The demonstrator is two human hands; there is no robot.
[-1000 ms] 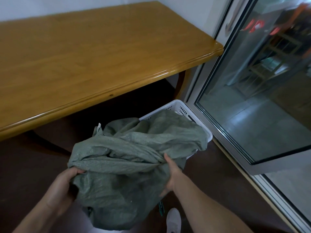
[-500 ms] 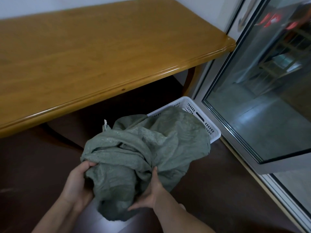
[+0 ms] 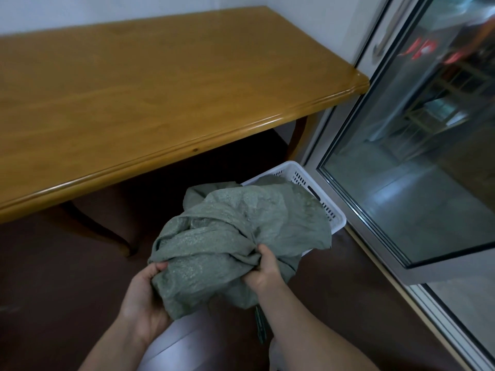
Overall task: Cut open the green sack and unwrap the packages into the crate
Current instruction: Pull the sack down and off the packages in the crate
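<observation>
The green woven sack hangs crumpled in front of me, bunched into folds above the floor. My left hand grips its lower left edge, fingers curled into the fabric. On the right side, my right hand clutches a gathered fold. Behind the sack, a white slotted crate stands on the floor; the sack covers most of it, so its inside is hidden. No packages are visible.
A long wooden table fills the upper left, its curved leg close to the sack. A glass door in a metal frame runs along the right beside the crate. The floor is dark. A dark green thing hangs under my right forearm.
Both hands have gathered the sack into a tighter bundle, the right hand shifting from pressing its underside to clutching a fold on top. The view has swung left, so sack and crate sit further right.
</observation>
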